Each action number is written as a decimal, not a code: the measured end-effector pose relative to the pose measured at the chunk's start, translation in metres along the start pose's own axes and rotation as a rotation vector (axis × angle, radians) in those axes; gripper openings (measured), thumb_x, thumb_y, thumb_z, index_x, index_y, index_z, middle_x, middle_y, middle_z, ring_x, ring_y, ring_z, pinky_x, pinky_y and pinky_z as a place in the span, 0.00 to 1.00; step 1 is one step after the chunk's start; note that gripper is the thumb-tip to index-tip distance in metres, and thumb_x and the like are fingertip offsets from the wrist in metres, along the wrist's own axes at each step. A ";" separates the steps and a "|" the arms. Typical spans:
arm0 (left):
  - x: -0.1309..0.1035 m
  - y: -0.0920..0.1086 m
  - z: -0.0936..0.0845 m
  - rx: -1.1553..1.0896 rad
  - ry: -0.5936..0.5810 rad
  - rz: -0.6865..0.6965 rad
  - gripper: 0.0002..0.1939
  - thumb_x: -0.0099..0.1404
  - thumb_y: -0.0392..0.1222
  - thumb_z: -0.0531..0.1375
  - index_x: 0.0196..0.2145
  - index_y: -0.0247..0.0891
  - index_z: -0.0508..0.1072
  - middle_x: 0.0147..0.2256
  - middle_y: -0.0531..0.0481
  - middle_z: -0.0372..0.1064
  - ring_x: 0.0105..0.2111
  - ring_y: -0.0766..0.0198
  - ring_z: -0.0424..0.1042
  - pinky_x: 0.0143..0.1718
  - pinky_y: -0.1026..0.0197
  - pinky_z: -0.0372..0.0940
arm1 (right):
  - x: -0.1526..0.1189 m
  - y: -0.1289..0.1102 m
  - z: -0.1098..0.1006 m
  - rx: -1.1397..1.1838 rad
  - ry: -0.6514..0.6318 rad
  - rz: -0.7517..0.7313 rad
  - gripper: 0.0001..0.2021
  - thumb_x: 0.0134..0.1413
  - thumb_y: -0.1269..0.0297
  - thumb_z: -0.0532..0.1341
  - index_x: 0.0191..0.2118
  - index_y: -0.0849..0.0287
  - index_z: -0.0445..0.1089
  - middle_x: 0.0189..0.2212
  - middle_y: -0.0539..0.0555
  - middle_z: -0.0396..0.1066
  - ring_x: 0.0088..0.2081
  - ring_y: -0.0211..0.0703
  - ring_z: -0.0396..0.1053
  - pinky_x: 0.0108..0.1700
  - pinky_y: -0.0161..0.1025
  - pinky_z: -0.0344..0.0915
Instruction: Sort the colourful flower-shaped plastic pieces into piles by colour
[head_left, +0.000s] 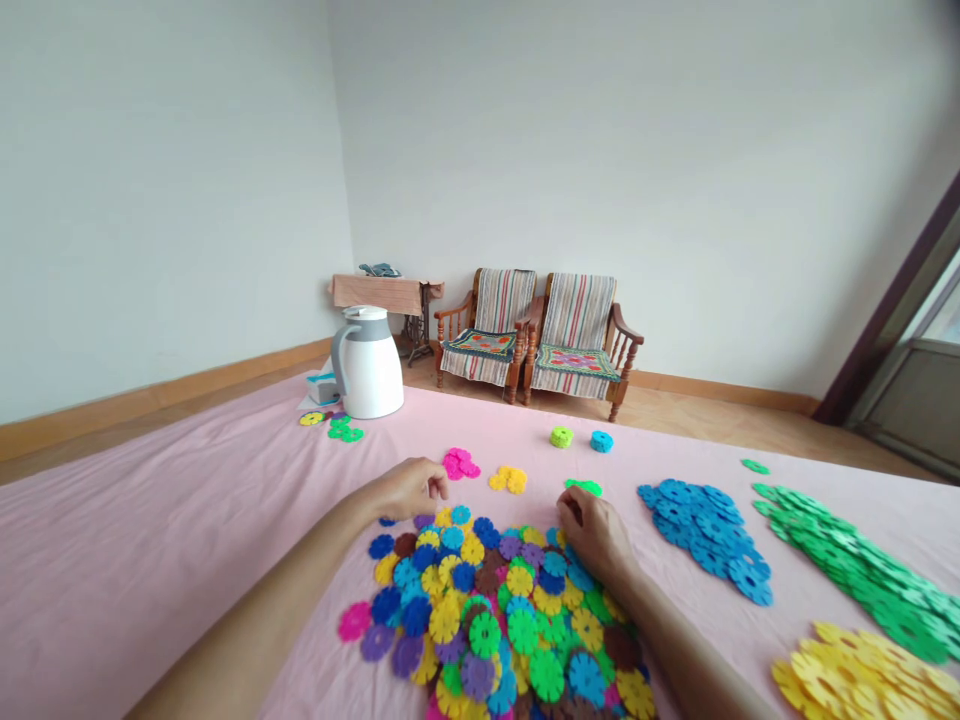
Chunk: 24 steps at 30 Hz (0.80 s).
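Observation:
A large mixed pile of notched plastic discs (487, 600) lies at the bottom middle. My left hand (412, 488) is over the pile's upper left edge, fingers curled down, beside a small pink group of discs (460, 463). At the pile's upper right is my right hand (592, 525), its fingers bent together, close to a few bright green discs (584, 487). Whatever either hand may hold is hidden by the fingers. A small yellow group (508, 479) sits between the hands. Farther back stand a lime stack (561, 437) and a blue stack (601, 441).
On the pink cloth (187, 520), a white jug (371, 370) stands at the back left near several loose discs (345, 430). Blue (705, 530), green (862, 570) and yellow piles (862, 675) lie to the right. Two wooden chairs (574, 330) stand beyond.

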<state>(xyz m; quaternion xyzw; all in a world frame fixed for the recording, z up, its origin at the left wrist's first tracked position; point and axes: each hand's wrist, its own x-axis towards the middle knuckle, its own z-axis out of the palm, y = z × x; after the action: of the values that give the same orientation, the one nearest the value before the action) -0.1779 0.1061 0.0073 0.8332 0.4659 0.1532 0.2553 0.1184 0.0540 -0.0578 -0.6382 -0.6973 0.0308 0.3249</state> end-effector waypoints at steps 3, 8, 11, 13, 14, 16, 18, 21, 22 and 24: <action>-0.001 -0.008 0.001 0.003 -0.064 0.003 0.12 0.42 0.34 0.60 0.29 0.36 0.73 0.23 0.56 0.67 0.24 0.67 0.65 0.24 0.70 0.56 | 0.000 0.001 0.000 0.004 -0.005 -0.008 0.08 0.52 0.66 0.49 0.28 0.57 0.64 0.24 0.51 0.68 0.27 0.39 0.66 0.30 0.33 0.54; 0.001 -0.009 0.010 0.031 -0.075 0.000 0.11 0.42 0.34 0.60 0.29 0.35 0.71 0.24 0.55 0.66 0.25 0.67 0.65 0.23 0.70 0.55 | 0.001 0.001 0.000 -0.002 -0.008 -0.006 0.08 0.52 0.66 0.49 0.28 0.57 0.64 0.24 0.50 0.68 0.27 0.39 0.65 0.30 0.33 0.54; 0.002 -0.008 0.011 0.015 -0.080 -0.006 0.11 0.42 0.34 0.60 0.28 0.35 0.69 0.24 0.56 0.65 0.25 0.67 0.64 0.23 0.70 0.54 | 0.001 0.000 -0.001 0.000 -0.009 0.000 0.08 0.52 0.67 0.49 0.28 0.57 0.64 0.24 0.50 0.68 0.27 0.38 0.65 0.30 0.33 0.54; 0.002 -0.009 0.010 -0.027 -0.083 -0.015 0.12 0.41 0.34 0.61 0.28 0.35 0.67 0.23 0.57 0.63 0.24 0.68 0.64 0.22 0.70 0.54 | 0.000 -0.001 -0.001 0.003 -0.007 0.001 0.08 0.52 0.67 0.49 0.28 0.57 0.65 0.24 0.50 0.68 0.28 0.38 0.66 0.30 0.33 0.53; 0.001 -0.009 0.010 -0.059 -0.087 -0.022 0.12 0.41 0.35 0.61 0.28 0.36 0.66 0.22 0.58 0.63 0.23 0.68 0.64 0.22 0.70 0.54 | 0.000 -0.001 -0.001 0.005 -0.007 0.000 0.08 0.52 0.67 0.49 0.28 0.57 0.65 0.24 0.50 0.68 0.28 0.38 0.66 0.30 0.33 0.53; 0.001 -0.009 0.009 -0.148 -0.110 -0.043 0.11 0.42 0.36 0.61 0.27 0.36 0.65 0.21 0.58 0.62 0.22 0.69 0.63 0.21 0.70 0.54 | 0.000 -0.001 -0.001 0.007 -0.008 0.001 0.08 0.52 0.67 0.49 0.28 0.58 0.65 0.24 0.50 0.68 0.27 0.38 0.65 0.29 0.33 0.53; 0.000 -0.008 0.007 -0.250 -0.130 -0.065 0.10 0.43 0.36 0.60 0.25 0.36 0.63 0.20 0.58 0.62 0.22 0.69 0.63 0.21 0.69 0.54 | 0.000 -0.001 -0.001 0.007 -0.008 0.003 0.08 0.52 0.67 0.50 0.28 0.58 0.65 0.23 0.50 0.68 0.27 0.38 0.65 0.29 0.33 0.53; 0.002 -0.007 0.006 -0.384 -0.098 -0.100 0.09 0.44 0.37 0.60 0.24 0.35 0.63 0.20 0.58 0.62 0.21 0.70 0.64 0.21 0.69 0.55 | 0.001 -0.001 -0.001 0.008 -0.004 0.002 0.08 0.52 0.67 0.50 0.27 0.58 0.65 0.23 0.50 0.67 0.26 0.37 0.65 0.28 0.33 0.52; 0.003 -0.006 0.007 -0.427 -0.060 -0.113 0.09 0.45 0.37 0.60 0.25 0.35 0.63 0.19 0.58 0.63 0.20 0.70 0.63 0.21 0.69 0.56 | 0.001 -0.001 -0.001 0.010 -0.002 0.000 0.08 0.52 0.67 0.50 0.27 0.58 0.65 0.23 0.50 0.67 0.26 0.37 0.64 0.28 0.33 0.52; 0.007 -0.003 0.013 -0.515 0.040 -0.137 0.10 0.46 0.38 0.61 0.26 0.35 0.63 0.19 0.58 0.63 0.18 0.71 0.63 0.20 0.69 0.56 | 0.001 -0.001 -0.001 0.011 -0.002 -0.002 0.08 0.51 0.67 0.50 0.27 0.58 0.65 0.23 0.50 0.67 0.26 0.37 0.64 0.28 0.33 0.52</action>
<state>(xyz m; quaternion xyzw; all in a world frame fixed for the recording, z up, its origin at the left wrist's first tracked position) -0.1696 0.1099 -0.0052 0.7042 0.4717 0.2655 0.4595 0.1182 0.0544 -0.0561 -0.6357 -0.6980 0.0349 0.3279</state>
